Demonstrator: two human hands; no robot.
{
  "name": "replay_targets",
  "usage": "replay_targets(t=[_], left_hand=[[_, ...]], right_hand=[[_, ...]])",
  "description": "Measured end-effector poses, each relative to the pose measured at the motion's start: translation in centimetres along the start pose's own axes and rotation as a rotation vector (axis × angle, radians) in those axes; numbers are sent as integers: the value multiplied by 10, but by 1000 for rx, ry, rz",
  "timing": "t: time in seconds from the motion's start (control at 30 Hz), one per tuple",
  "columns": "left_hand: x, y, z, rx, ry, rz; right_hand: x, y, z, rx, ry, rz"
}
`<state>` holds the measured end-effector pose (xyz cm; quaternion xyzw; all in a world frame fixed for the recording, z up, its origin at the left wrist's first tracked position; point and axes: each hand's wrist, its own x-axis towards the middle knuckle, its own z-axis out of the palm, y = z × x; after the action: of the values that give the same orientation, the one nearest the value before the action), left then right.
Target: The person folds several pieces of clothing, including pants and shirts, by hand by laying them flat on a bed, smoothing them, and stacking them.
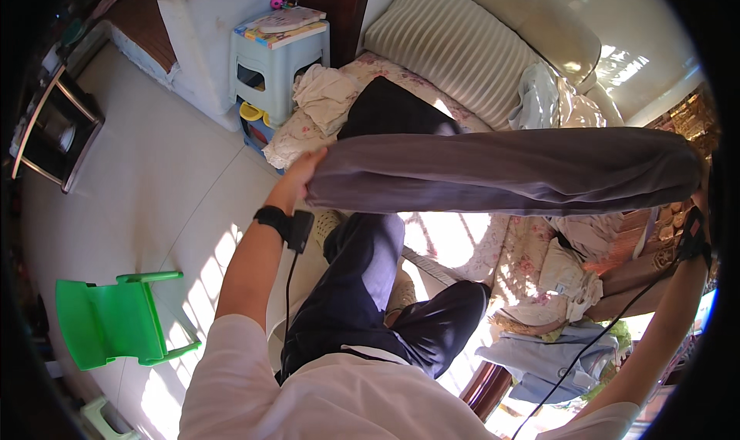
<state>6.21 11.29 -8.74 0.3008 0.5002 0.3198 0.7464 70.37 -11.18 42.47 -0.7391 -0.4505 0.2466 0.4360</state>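
Observation:
A pair of dark grey-brown trousers (497,171), folded lengthwise, is stretched sideways in front of me above a flowered sofa cover. My left hand (306,168) grips its left end, with the fingers partly behind the cloth. At the far right end is my right hand (699,194), mostly hidden by the cloth and the dark picture rim; it holds that end up. A black folded cloth (393,110) lies on the sofa just beyond the trousers. Each wrist wears a black strap with a device and cable.
A striped cushion (451,47) leans at the sofa back. Crumpled beige cloth (326,96) lies near a light-blue plastic stool (277,70) topped with books. More clothes, including a light-blue garment (555,359), lie at right. A green child's chair (115,321) stands on the tiled floor at left.

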Motion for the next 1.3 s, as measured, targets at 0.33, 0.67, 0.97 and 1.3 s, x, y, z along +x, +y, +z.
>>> replay_targets(t=[0.33, 0.67, 0.97, 1.3], left_hand=[[-16, -65, -2, 223, -334, -364], [-45, 200, 48, -58, -301, 193], [27, 162, 35, 436, 12, 266], [63, 115, -3, 479, 113, 124]], right_hand=[[-43, 34, -2, -189, -128, -271], [-58, 111, -57, 326, 220, 162], [-114, 303, 39, 395, 289, 319], [-100, 370, 166, -201, 205, 391]])
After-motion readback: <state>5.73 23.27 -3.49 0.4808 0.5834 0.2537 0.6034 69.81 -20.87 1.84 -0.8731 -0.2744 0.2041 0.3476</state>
